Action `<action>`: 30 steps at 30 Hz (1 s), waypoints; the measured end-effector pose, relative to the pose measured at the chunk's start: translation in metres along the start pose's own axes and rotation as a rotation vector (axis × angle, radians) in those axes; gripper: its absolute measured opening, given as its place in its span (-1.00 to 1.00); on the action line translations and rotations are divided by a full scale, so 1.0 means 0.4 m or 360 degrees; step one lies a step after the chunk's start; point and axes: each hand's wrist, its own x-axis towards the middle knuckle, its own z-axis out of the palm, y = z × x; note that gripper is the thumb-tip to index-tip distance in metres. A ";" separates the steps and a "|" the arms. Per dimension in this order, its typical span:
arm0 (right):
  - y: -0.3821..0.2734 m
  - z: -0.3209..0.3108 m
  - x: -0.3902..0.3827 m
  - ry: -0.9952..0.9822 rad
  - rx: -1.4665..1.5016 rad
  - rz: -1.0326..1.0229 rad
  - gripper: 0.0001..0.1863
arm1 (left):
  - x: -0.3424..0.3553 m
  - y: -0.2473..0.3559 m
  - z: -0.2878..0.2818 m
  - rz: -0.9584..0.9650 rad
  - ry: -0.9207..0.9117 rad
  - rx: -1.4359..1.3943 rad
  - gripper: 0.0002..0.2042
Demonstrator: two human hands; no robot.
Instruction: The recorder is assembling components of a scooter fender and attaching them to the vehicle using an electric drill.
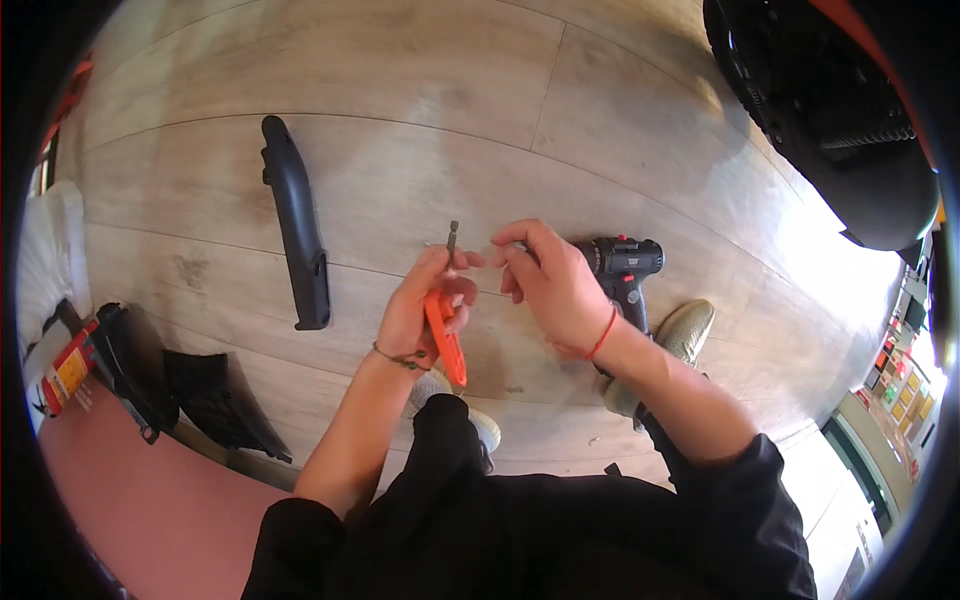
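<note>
My left hand (412,305) is closed, pinching a metal driver bit (453,240) upright between thumb and forefinger. Tucked under the other fingers of that hand is an orange plastic piece (446,340), long and narrow, its kind unclear. Just to the right, my right hand (550,280) has its fingers curled together. A small dark, metallic bit shows at those fingertips, too little to name. Beyond the right wrist, a black cordless drill (625,260) with red buttons is near my right shoe, partly hidden by my forearm.
A long black plastic cover (297,225) lies on the wood-look floor at left. More black plastic parts (215,395) and a red-and-yellow package (70,375) are at lower left, by a pink surface (150,500). A large black machine with a tyre (815,120) stands at upper right.
</note>
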 end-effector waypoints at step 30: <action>-0.033 -0.010 -0.054 -0.0010 -0.0529 -0.0477 -0.81 | -0.017 0.010 -0.006 -0.0137 -0.0004 -0.0247 -0.75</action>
